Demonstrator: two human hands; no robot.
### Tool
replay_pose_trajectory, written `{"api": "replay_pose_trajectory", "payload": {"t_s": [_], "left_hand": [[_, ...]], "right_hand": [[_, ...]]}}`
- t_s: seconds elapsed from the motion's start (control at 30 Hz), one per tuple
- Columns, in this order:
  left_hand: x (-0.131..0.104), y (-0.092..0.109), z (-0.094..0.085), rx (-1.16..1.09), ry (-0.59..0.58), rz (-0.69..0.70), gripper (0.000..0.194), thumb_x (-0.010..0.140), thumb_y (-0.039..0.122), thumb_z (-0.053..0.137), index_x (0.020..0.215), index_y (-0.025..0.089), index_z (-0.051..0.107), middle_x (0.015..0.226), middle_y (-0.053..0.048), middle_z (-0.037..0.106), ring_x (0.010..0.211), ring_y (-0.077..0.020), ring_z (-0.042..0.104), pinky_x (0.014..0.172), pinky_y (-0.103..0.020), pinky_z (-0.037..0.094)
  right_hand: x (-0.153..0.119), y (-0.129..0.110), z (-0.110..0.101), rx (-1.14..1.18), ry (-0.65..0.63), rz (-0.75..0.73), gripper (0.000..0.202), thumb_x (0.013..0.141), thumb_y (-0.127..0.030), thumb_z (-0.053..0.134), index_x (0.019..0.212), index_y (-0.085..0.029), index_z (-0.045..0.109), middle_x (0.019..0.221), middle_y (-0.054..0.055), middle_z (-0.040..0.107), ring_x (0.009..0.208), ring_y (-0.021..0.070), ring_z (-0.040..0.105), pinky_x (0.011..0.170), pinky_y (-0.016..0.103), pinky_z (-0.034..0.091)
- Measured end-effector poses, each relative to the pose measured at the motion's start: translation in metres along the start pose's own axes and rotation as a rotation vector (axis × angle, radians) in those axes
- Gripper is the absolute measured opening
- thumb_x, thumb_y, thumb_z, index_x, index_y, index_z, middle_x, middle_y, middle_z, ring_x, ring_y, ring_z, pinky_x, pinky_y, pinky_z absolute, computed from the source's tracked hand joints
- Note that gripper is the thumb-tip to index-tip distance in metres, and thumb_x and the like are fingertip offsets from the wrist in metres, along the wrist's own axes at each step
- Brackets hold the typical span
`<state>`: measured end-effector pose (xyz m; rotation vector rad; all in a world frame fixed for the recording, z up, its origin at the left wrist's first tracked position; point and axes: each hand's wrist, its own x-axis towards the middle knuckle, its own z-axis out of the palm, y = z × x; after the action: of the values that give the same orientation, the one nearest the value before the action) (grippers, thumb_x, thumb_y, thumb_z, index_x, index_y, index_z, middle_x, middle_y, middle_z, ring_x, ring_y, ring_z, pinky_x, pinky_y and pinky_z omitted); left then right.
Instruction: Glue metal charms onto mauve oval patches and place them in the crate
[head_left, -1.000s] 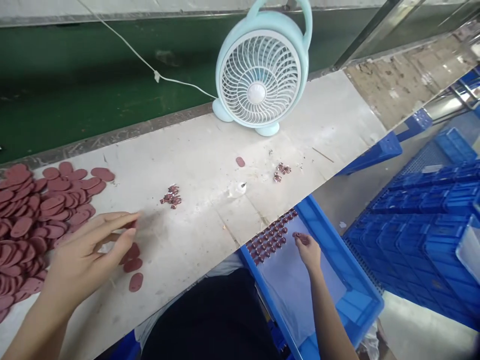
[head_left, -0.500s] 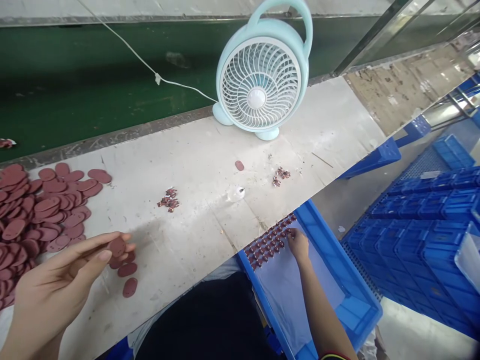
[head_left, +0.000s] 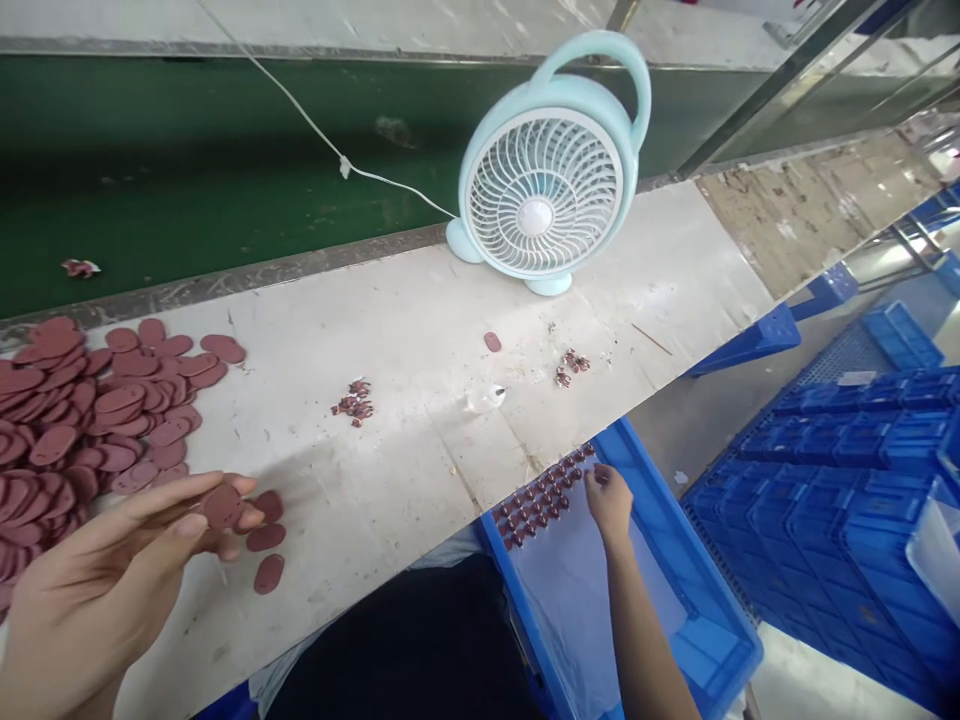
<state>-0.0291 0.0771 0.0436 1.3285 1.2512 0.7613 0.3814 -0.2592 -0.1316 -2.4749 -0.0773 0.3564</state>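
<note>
Currently, a reddish oval piece sits pinched in the left hand, above the counter beside the piled ovals; the right hand is at the small assembled pieces in the blue crate, its grip unclear.

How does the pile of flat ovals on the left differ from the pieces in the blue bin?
The pile is a loose, overlapping heap, while the pieces sit in close rows. The pile's ovals are flat and matte; the pieces look bunched and shinier. The pile lies on the table, the pieces in the bin. Both are reddish brown.
</note>
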Motion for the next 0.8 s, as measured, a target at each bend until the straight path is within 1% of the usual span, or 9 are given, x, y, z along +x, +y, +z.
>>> {"api": "replay_pose_trajectory", "payload": {"t_s": [0.1, 0.17, 0.27, 0.33, 0.4, 0.47, 0.53, 0.63, 0.8], "left_hand": [[-0.012, -0.009, -0.001, -0.250, -0.064, -0.149, 0.021, 0.074, 0.029, 0.084, 0.094, 0.025, 0.080, 0.094, -0.006, 0.081, 0.069, -0.0262, 0.074, 0.046, -0.029, 0.053], [-0.023, -0.015, 0.006, -0.387, -0.134, -0.254, 0.023, 0.074, 0.029, 0.084, 0.095, 0.024, 0.079, 0.099, -0.009, 0.081, 0.068, -0.0259, 0.075, 0.046, -0.028, 0.054], [-0.036, -0.022, 0.026, -0.619, -0.269, -0.345, 0.020, 0.076, 0.032, 0.084, 0.093, 0.023, 0.078, 0.108, -0.012, 0.080, 0.080, -0.0278, 0.078, 0.050, -0.024, 0.055], [-0.041, -0.022, 0.040, -0.751, -0.312, -0.398, 0.012, 0.080, 0.030, 0.081, 0.090, 0.022, 0.077, 0.111, -0.011, 0.079, 0.088, -0.0259, 0.078, 0.055, -0.021, 0.055], [-0.045, -0.019, 0.049, -0.872, -0.334, -0.444, 0.007, 0.083, 0.028, 0.079, 0.088, 0.023, 0.077, 0.109, -0.008, 0.080, 0.093, -0.0231, 0.078, 0.060, -0.018, 0.056], [-0.046, -0.016, 0.054, -0.974, -0.351, -0.467, 0.011, 0.083, 0.027, 0.079, 0.094, 0.025, 0.077, 0.108, -0.006, 0.081, 0.096, -0.0219, 0.078, 0.064, -0.017, 0.057], [-0.047, -0.015, 0.054, -1.034, -0.358, -0.470, 0.018, 0.083, 0.025, 0.079, 0.101, 0.025, 0.077, 0.111, -0.007, 0.080, 0.099, -0.0227, 0.077, 0.068, -0.018, 0.058], [-0.046, -0.018, 0.054, -1.067, -0.340, -0.470, 0.020, 0.084, 0.023, 0.078, 0.105, 0.020, 0.076, 0.115, -0.010, 0.079, 0.104, -0.0243, 0.076, 0.073, -0.020, 0.060], [-0.043, -0.025, 0.061, -1.064, -0.274, -0.503, 0.015, 0.090, 0.031, 0.072, 0.099, 0.020, 0.075, 0.100, -0.009, 0.081, 0.072, -0.0175, 0.077, 0.055, -0.019, 0.058]], "right_hand": [[-0.033, -0.055, -0.016, 0.285, 0.059, -0.029, 0.031, 0.093, -0.047, 0.064, 0.101, -0.017, 0.063, 0.082, 0.000, 0.062, 0.072, 0.0157, 0.062, 0.066, 0.031, 0.053], [-0.066, -0.097, -0.019, 0.495, -0.041, -0.052, 0.037, 0.092, -0.058, 0.059, 0.095, -0.021, 0.060, 0.067, -0.004, 0.051, 0.057, 0.0130, 0.053, 0.050, 0.025, 0.045], [-0.112, -0.160, -0.007, 0.723, -0.424, -0.013, 0.055, 0.093, -0.070, 0.044, 0.091, -0.019, 0.065, 0.058, -0.006, 0.041, 0.042, 0.0101, 0.038, 0.032, 0.021, 0.029], [-0.128, -0.195, 0.013, 1.009, -0.846, 0.172, 0.066, 0.093, -0.074, 0.041, 0.104, -0.015, 0.068, 0.063, -0.003, 0.046, 0.042, 0.0082, 0.037, 0.026, 0.018, 0.024], [-0.127, -0.223, 0.038, 1.360, -1.233, 0.379, 0.060, 0.095, -0.068, 0.048, 0.122, -0.016, 0.063, 0.078, 0.000, 0.056, 0.049, 0.0066, 0.046, 0.026, 0.012, 0.030], [-0.118, -0.242, 0.060, 1.594, -1.408, 0.455, 0.045, 0.096, -0.052, 0.059, 0.127, -0.019, 0.059, 0.087, -0.001, 0.060, 0.057, 0.0049, 0.054, 0.032, 0.008, 0.039], [-0.110, -0.255, 0.072, 1.657, -1.445, 0.435, 0.031, 0.096, -0.040, 0.063, 0.118, -0.018, 0.061, 0.081, -0.004, 0.059, 0.057, 0.0033, 0.055, 0.036, 0.006, 0.043], [-0.119, -0.266, 0.068, 1.593, -1.418, 0.414, 0.030, 0.098, -0.043, 0.060, 0.109, -0.015, 0.063, 0.072, -0.005, 0.059, 0.050, 0.0029, 0.053, 0.040, 0.009, 0.047], [-0.175, -0.281, 0.045, 1.196, -1.112, 0.046, 0.044, 0.093, -0.061, 0.058, 0.105, -0.020, 0.068, 0.059, -0.004, 0.058, 0.036, 0.0065, 0.049, 0.033, 0.015, 0.042]]}}
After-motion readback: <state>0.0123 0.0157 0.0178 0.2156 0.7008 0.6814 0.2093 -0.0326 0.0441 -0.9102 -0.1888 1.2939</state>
